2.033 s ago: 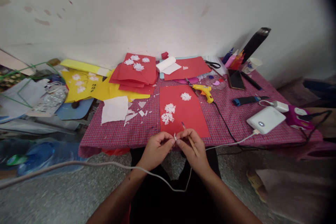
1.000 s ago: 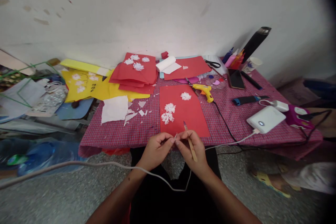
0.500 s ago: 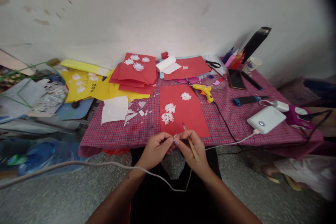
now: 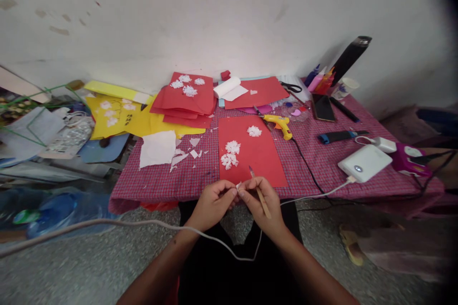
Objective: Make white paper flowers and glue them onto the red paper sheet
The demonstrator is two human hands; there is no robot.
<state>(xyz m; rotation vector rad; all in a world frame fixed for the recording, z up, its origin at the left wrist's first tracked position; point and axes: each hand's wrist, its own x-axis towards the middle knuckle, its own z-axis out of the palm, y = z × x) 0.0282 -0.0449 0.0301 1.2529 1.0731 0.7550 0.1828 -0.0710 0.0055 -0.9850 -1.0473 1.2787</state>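
Observation:
Between the fingertips of both hands is a small piece of white paper, mostly hidden by the fingers. My left hand pinches it from one side, my right hand from the other. A slim wooden stick with a dark pointed tip, like a paintbrush, is also tucked in my right hand. Just beyond my hands, a red paper sheet lies on the checked cloth. It bears white crumpled-paper flowers: one at the upper right and two close together at the left.
Left of the sheet are a white paper square and torn scraps. A yellow glue gun lies to the right, its cord trailing forward. A white power bank sits farther right. Red papers with flowers are stacked behind.
Both hands keep nearly the same pose, still pinching the white paper. The view has shifted very slightly. At the lower right, the pale cloth and footwear by the floor have changed position.

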